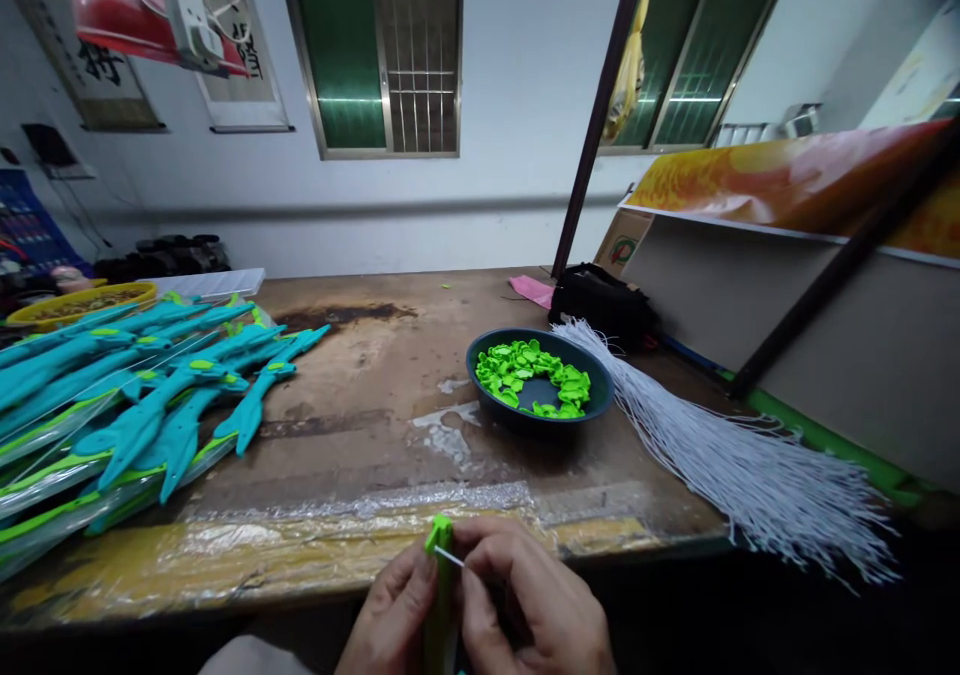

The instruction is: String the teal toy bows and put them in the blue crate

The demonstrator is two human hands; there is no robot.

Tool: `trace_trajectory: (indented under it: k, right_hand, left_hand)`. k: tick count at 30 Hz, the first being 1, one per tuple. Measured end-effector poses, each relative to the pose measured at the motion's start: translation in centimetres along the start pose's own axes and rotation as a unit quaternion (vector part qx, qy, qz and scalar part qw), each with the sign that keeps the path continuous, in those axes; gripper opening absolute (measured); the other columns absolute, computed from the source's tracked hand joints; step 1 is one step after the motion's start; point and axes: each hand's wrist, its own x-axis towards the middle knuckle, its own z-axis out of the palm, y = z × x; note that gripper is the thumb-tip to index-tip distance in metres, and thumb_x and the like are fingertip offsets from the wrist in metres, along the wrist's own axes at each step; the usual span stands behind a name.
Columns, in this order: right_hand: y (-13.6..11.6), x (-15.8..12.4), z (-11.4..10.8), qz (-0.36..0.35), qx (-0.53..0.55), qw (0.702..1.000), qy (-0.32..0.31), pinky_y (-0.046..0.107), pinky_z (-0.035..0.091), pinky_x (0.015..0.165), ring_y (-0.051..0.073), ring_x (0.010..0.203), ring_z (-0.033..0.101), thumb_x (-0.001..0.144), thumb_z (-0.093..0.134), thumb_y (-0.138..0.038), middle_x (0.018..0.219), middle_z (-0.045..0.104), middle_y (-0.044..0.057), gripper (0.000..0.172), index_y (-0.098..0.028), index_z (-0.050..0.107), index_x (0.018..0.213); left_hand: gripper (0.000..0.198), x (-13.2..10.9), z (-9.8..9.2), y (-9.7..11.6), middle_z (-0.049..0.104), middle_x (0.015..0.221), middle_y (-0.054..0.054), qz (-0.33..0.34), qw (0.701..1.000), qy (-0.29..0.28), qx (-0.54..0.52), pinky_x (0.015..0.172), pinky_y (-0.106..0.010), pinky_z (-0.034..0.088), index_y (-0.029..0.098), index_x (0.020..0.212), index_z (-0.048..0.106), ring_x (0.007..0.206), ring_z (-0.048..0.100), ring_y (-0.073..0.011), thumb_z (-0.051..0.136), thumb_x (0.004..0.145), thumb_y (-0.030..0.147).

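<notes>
So, L hand [394,603] gripping green pc [441,532]; R hand [536,595] pinching white string [449,556] nr top.

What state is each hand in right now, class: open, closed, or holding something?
Left hand: closed, holding a bright green piece.
Right hand: closed, pinching a thin white cord.

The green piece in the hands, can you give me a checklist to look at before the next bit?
1. Left hand holding the green piece: ok.
2. Right hand pinching the white strand: ok.
3. Strand passing right through the piece: cannot tell, fingers hide too much.
4. More green bits in the dark bowl: ok.
5. Spare bundle of white strands beside the bowl: ok, on its right.
</notes>
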Motion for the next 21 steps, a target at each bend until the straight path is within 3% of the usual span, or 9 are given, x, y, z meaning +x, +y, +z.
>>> trace_trajectory:
  k: [7, 12, 18, 21]
  right_hand:
    - [0.9, 0.3, 0.2, -0.022, -0.014, 1.0, 0.009, 0.023, 0.052, 0.071, 0.015, 0.079, 0.068, 0.091, 0.05, -0.008, 0.09, 0.068, 0.005, 0.016, -0.022, 0.056, 0.084]
    - [2.0, 0.5, 0.5, -0.018, 0.008, 0.999, -0.025, 0.021, 0.051, 0.071, 0.014, 0.08, 0.063, 0.097, 0.048, -0.008, 0.096, 0.058, 0.006, 0.018, -0.02, 0.061, 0.094]
    - [3.5, 1.1, 1.0, 0.027, 0.018, 0.997, -0.075, 0.019, 0.05, 0.068, 0.013, 0.076, 0.059, 0.097, 0.049, -0.011, 0.087, 0.053, 0.002, 0.019, -0.021, 0.061, 0.087]
    - [4.6, 0.8, 1.1, 0.028, -0.022, 0.997, -0.074, 0.021, 0.052, 0.074, 0.015, 0.084, 0.063, 0.097, 0.053, -0.016, 0.096, 0.059, 0.005, 0.011, -0.022, 0.061, 0.098]
  left_hand:
    - [0.027, 0.8, 0.2, -0.5, 0.078, 0.085, -0.004, 0.027, 0.998, 0.025, 0.043, 0.102, -0.033, 0.046, 0.023, 0.091, 0.083, 0.101, 0.071, -0.0256, 0.088, 0.071, 0.041]
    - [0.039, 1.6, 0.0, -1.0, 0.08, 0.101, -0.009, 0.079, 0.99, 0.083, 0.078, 0.102, -0.035, 0.049, 0.022, 0.097, 0.083, 0.11, 0.068, -0.0293, 0.091, 0.065, 0.043]
    - [0.038, 3.4, -1.0, -2.5, 0.08, 0.085, -0.008, 0.089, 0.987, 0.119, -0.065, 0.093, -0.035, 0.055, 0.022, 0.089, 0.083, 0.089, 0.075, -0.025, 0.095, 0.058, 0.039]
    - [0.033, 4.6, -1.4, -3.1, 0.078, 0.077, -0.008, 0.113, 0.984, 0.122, -0.063, 0.082, -0.032, 0.056, 0.017, 0.08, 0.081, 0.077, 0.073, -0.0225, 0.095, 0.058, 0.038]
